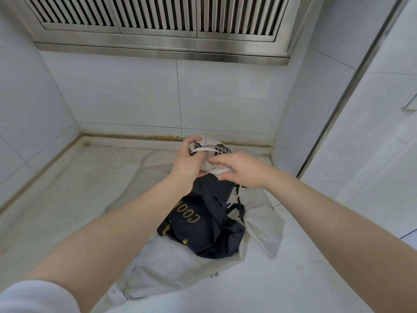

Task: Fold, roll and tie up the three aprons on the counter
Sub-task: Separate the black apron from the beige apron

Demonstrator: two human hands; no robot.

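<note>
A rolled beige apron with a black grid pattern (pixel 216 146) is held up above the counter. My left hand (pixel 188 162) grips its left end, fingers curled over the roll. A white strap (pixel 204 149) crosses the roll's top. My right hand (pixel 241 168) pinches a strap end at the roll's underside. Below them a crumpled dark navy apron (pixel 203 224) with gold letters lies on a spread white apron (pixel 180 265). Thin straps dangle from the roll onto the navy apron.
The pale stone counter (pixel 90 177) ends at tiled walls on the left and back. A steel extractor hood (pixel 162 26) hangs overhead. On the right stands a wall corner with a metal strip (pixel 338 105).
</note>
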